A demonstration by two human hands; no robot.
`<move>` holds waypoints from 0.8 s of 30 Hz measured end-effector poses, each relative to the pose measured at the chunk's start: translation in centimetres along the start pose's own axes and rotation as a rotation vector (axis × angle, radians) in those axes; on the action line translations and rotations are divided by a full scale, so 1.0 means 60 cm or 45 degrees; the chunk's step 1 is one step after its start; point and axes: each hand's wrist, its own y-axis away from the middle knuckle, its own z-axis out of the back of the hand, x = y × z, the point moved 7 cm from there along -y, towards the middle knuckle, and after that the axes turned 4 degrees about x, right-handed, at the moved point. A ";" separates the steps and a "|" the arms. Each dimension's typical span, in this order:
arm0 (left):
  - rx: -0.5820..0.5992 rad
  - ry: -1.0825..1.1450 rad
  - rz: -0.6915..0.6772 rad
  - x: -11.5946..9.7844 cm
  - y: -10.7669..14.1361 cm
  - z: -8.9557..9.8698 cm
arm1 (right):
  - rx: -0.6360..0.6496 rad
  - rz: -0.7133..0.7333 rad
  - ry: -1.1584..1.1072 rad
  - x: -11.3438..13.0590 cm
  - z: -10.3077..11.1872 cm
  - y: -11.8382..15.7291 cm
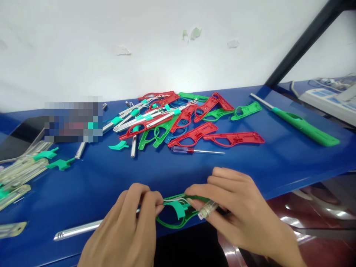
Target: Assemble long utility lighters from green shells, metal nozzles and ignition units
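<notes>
At the table's front edge, my left hand (128,222) pinches the left end of a green lighter half-shell (172,225). A silver metal tube (78,230) sticks out to the left from beneath that hand. A teal trigger (179,210) and thin white wires (178,200) sit at the shell's loop. My right hand (239,207) is closed at the other end, thumb and fingers around a clear fuel tank (210,208) with a pale end. The index fingertip touches the shell's upper edge. The tank is tilted across the shell; my fingers hide its far end.
Red half-shells (236,138), green half-shells (247,110) and metal tubes with wires lie piled at the back. A screwdriver (191,150) lies before them. A whole green lighter (306,126) is at right, clear tanks (25,170) at left. A loose teal trigger (119,145) lies mid-table.
</notes>
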 end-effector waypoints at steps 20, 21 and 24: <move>-0.087 0.102 0.130 0.013 0.009 -0.004 | -0.010 -0.009 -0.008 -0.001 0.004 -0.002; -0.092 0.093 0.115 0.011 0.009 -0.004 | -0.011 -0.001 -0.002 0.001 0.005 -0.002; -0.108 0.061 0.079 0.008 0.010 -0.006 | -0.033 0.048 0.005 0.008 0.009 -0.001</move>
